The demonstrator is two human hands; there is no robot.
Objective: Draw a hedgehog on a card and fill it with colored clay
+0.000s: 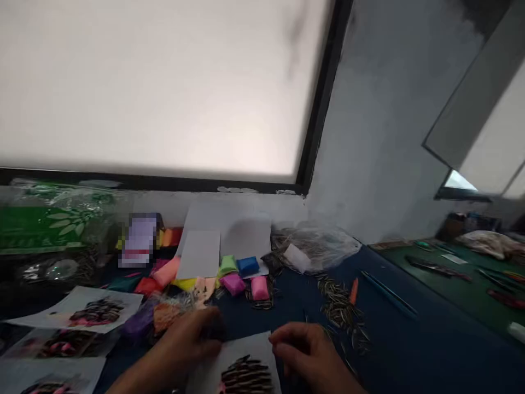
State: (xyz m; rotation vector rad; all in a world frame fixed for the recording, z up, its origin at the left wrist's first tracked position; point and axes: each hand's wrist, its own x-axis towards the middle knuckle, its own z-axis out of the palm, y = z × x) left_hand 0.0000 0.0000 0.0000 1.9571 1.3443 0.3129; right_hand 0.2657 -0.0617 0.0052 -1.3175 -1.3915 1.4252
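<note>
At the bottom middle lies a white sheet of paper (238, 350) with dark striped seeds stuck on it in rows and a bit of pink at their lower left. My left hand (184, 345), blurred, is at its left edge; thumb and forefinger are apart, the thumb by the paper. With closed fingertips, my right hand (305, 350) pinches the sheet's upper right corner. Loose striped seeds (342, 309) are heaped beyond the right hand, an orange stick (353, 291) among them. Similar seed pictures (98, 312) overlap at the left.
Small coloured packets (233, 283) lie ahead, before white sheets (241, 224) against the wall. A clear bag (324, 246) stands right of them, a green plastic package (41, 224) far left. Blue tweezers-like tool (389, 295) rests on the dark blue table (410, 350). A green table (443, 284) adjoins.
</note>
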